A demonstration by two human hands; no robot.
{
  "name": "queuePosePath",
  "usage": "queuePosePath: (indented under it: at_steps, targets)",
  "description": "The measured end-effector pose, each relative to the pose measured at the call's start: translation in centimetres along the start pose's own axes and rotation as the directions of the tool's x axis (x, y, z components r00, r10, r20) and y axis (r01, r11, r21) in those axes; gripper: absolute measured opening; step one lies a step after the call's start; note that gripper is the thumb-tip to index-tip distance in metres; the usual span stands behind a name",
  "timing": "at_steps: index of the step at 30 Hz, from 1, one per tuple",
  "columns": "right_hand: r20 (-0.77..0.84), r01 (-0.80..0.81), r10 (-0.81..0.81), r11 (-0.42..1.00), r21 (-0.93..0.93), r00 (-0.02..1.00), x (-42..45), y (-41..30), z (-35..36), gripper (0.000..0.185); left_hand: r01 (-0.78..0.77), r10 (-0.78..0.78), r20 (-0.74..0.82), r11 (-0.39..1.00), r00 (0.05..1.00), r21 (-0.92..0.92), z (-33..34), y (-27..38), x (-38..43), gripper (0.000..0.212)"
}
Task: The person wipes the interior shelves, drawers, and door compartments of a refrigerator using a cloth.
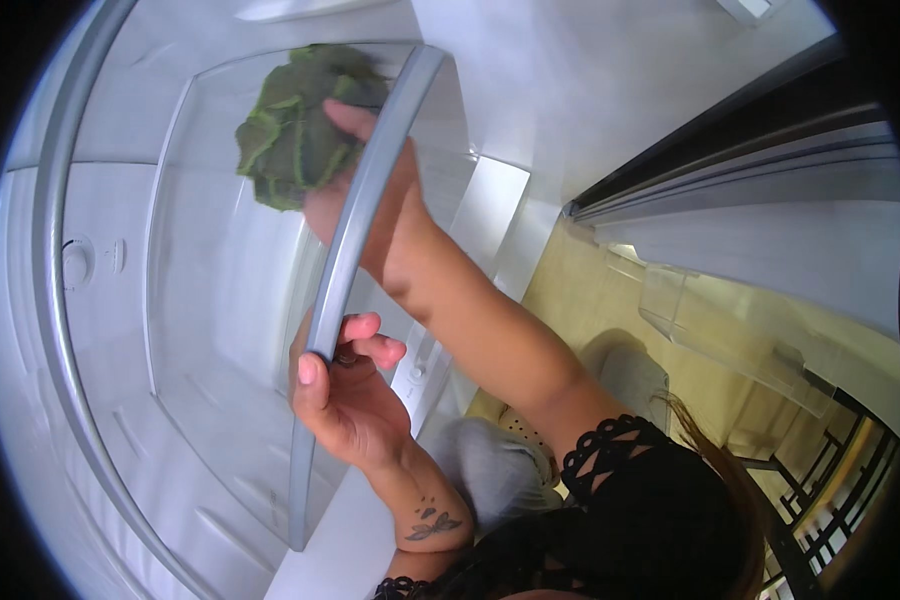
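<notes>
My right hand (345,187) is around a bunch of dark green leafy vegetables (289,139) inside a refrigerator. Hand and leaves show through a clear shelf panel, whose grey front trim (367,161) crosses in front of my right wrist. Lower along that trim, my left hand (360,412) grips it, with the thumb on the near face and the fingers curled around the other side. Part of the right hand's grasp is hidden by the leaves and the trim.
Another shelf edge (52,225) curves along the left. A control dial (76,264) sits on the white inner wall. To the right stands the open refrigerator door (757,240) with a clear door bin (727,337). Black metal racking (847,495) is at lower right.
</notes>
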State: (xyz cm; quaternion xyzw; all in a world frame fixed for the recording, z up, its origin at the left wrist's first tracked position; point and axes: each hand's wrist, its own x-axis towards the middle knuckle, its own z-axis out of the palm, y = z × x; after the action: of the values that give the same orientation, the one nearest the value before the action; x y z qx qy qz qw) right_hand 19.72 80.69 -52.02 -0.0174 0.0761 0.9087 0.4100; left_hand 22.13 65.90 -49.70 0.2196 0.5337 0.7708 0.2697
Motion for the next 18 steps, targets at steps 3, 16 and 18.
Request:
queuePosePath:
  at_steps: [3,16,18]
  targets:
    - [-0.119,-0.045,0.054,0.996,0.072,0.991,-2.8,-1.6,1.4,0.025,0.001,0.0,-0.025,1.0,1.0,0.025,0.2,0.3,0.0,0.037]
    - [0.068,0.208,-0.213,0.976,0.07,0.975,-15.7,-11.4,-2.5,0.048,0.096,-0.095,-0.065,0.995,0.993,0.0,-0.1,-2.5,0.1,0.038]
    - [0.018,0.219,-0.218,0.974,-0.051,0.976,-17.5,-12.3,-3.0,0.049,0.108,-0.108,-0.037,0.994,0.993,-0.005,-0.6,-2.5,0.0,0.041]
